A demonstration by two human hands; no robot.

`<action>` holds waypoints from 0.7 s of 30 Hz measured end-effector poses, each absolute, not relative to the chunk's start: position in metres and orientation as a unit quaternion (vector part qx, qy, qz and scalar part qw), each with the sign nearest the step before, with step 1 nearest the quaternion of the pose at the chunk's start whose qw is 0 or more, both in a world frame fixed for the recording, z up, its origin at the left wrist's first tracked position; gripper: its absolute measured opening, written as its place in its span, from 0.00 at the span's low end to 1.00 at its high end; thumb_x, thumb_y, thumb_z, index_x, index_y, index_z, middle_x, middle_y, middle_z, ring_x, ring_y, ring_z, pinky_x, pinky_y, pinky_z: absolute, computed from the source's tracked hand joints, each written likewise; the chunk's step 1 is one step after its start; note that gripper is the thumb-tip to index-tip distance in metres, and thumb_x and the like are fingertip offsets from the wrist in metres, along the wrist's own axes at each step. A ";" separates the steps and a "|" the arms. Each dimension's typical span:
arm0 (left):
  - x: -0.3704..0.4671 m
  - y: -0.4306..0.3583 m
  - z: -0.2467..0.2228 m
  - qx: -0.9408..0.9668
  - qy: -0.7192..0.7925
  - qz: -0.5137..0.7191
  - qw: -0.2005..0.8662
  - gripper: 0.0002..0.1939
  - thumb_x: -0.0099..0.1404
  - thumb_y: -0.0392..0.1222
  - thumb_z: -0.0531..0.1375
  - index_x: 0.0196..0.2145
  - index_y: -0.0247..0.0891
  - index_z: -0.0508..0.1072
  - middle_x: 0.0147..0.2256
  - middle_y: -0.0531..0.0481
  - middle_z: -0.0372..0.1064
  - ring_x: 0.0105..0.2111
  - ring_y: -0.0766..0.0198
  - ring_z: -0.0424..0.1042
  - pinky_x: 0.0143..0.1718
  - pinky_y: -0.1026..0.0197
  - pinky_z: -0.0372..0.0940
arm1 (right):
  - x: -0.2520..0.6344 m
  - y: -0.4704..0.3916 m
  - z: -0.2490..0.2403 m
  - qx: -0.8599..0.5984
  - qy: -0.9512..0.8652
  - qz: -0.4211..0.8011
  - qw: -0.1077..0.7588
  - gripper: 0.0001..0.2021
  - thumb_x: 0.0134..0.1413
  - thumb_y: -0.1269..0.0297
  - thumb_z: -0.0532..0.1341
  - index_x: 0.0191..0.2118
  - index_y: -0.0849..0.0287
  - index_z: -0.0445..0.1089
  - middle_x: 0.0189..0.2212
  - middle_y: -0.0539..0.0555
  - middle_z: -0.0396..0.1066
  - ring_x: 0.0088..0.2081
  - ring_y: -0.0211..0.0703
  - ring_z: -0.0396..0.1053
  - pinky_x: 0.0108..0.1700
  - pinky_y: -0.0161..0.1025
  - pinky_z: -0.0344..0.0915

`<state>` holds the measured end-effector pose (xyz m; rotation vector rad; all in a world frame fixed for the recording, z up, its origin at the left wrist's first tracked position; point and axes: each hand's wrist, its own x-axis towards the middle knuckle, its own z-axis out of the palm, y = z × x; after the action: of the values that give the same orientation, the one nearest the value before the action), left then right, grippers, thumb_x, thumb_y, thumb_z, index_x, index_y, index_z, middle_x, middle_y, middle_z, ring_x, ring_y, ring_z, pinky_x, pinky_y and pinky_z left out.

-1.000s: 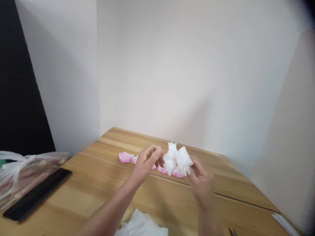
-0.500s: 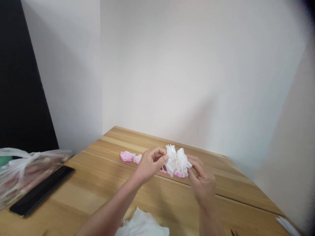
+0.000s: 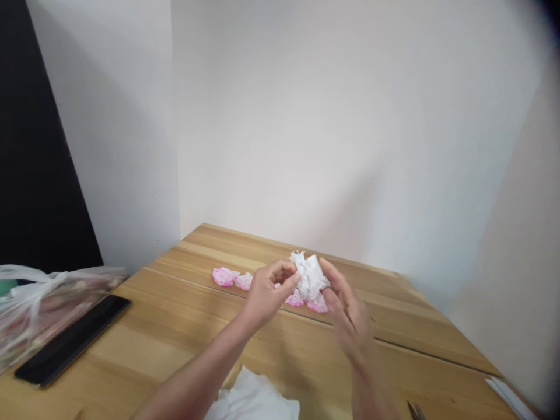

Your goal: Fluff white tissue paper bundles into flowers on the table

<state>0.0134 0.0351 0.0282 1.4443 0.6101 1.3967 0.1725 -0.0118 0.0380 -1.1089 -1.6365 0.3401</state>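
A ruffled white tissue bundle (image 3: pixel 310 275) is raised above the wooden table (image 3: pixel 166 326). Thumb and fingers of my left hand (image 3: pixel 269 291) pinch its left side. My right hand (image 3: pixel 350 309) cups the right side, its thumb below and fingers curved along the bundle's edge. Behind and below the hands lie pink-and-white pieces (image 3: pixel 224 276) in a row, partly hidden by my left hand and the bundle. White tissue (image 3: pixel 258 396) rests at the near edge, close to my left forearm.
A dark phone (image 3: pixel 74 338) lies at the left beside a clear plastic bag (image 3: pixel 39 309) with a tied white handle. Metal tips of a tool (image 3: pixel 415 410) show at the bottom right. White strips (image 3: pixel 510 398) lie near the right edge, and walls stand behind the table.
My right hand has moved left and slightly up, closer around the tissue bundle. The bundle looks more compact and its right side is pushed inward. My left hand has barely moved.
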 end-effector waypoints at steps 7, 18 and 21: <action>0.013 0.032 0.031 0.635 0.253 0.566 0.461 0.06 0.57 0.38 0.61 0.34 0.35 0.70 0.32 0.50 0.70 0.32 0.68 0.69 0.35 0.66 0.64 | 0.166 -0.013 0.039 -0.531 -0.685 0.064 0.496 0.25 0.54 0.56 0.59 0.58 0.51 0.60 0.48 0.55 0.71 0.38 0.42 0.72 0.40 0.40 0.70; 0.012 0.030 0.031 0.678 0.264 0.563 0.392 0.03 0.60 0.35 0.57 0.33 0.35 0.71 0.30 0.52 0.71 0.29 0.70 0.68 0.33 0.68 0.63 | 0.155 -0.006 0.030 -0.534 -0.615 -0.030 0.579 0.15 0.57 0.61 0.55 0.48 0.56 0.71 0.41 0.55 0.74 0.38 0.42 0.72 0.41 0.38 0.68; 0.011 0.034 0.030 0.631 0.264 0.575 0.448 0.03 0.60 0.37 0.57 0.33 0.35 0.68 0.29 0.52 0.69 0.27 0.70 0.67 0.30 0.68 0.63 | 0.163 -0.003 0.027 -0.557 -0.566 -0.003 0.608 0.17 0.56 0.59 0.56 0.49 0.57 0.71 0.42 0.56 0.75 0.40 0.44 0.72 0.40 0.38 0.68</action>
<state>0.0107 0.0340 0.0303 1.5622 0.6540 1.4239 0.1629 -0.0033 0.0266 -1.2862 -1.3074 -0.0068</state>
